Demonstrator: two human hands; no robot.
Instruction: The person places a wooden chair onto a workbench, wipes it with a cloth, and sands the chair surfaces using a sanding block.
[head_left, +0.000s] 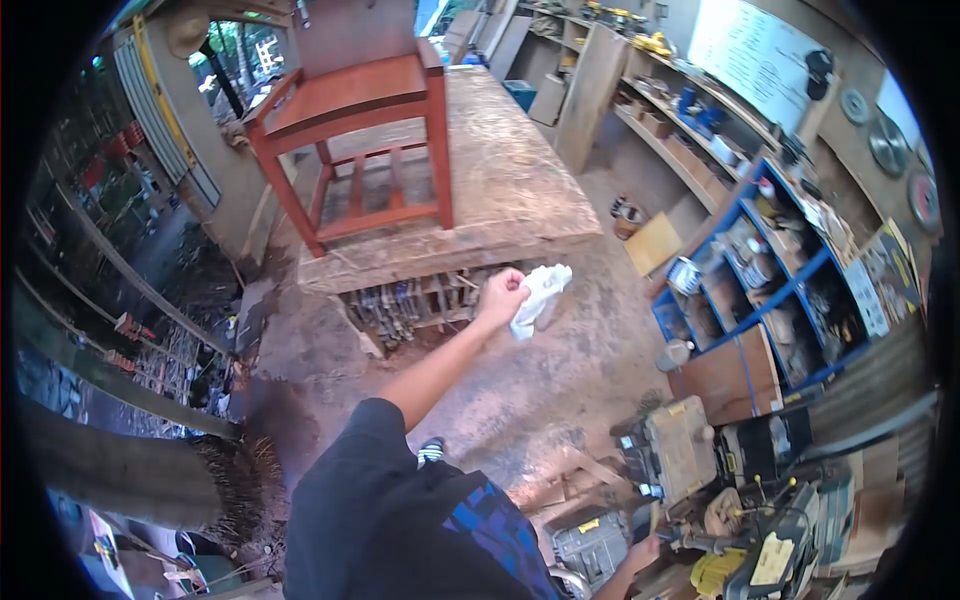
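Observation:
My left hand is stretched out in front of me, its fingers pinched on a crumpled white cloth that hangs over the floor by the near edge of the workbench. On the bench stands a reddish-brown wooden armchair, upright and apart from the hand. Low at the right, my right hand is closed near a thin upright tan piece and a dark tool case. What it grips is too small to make out.
Clamps hang under the bench. To the right stand a blue compartment shelf with jars and cans, a tan case, and a cluttered pile of tools. Wall shelves run behind. A broom-like bristle bundle is at the left.

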